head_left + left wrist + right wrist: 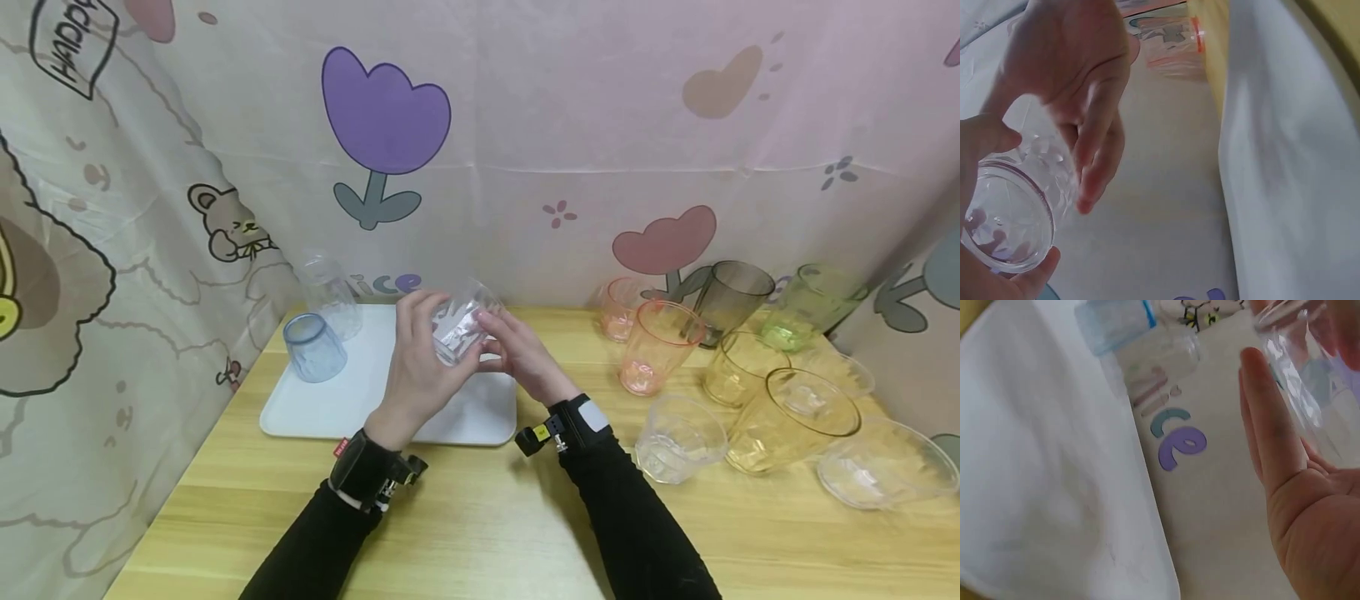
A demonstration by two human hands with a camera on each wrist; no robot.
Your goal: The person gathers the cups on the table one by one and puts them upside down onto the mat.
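Observation:
A clear faceted cup (461,325) is held tilted in the air above the white tray (337,412). My left hand (420,358) grips it from the left between thumb and fingers. From the right, my right hand (521,354) holds its side with thumb and fingertips. The left wrist view shows a round end of the cup (1013,215) facing that camera, with the right hand (1079,56) above it. On the tray's left part stands a blue cup (315,350), and behind it a taller clear cup (333,300).
To the right on the wooden table (465,525) stand several coloured cups: orange (652,354), grey (731,296), green (806,308) and yellow (787,425). Clear cups (678,442) and a wide clear bowl (885,467) stand among them. A printed curtain (525,108) hangs behind.

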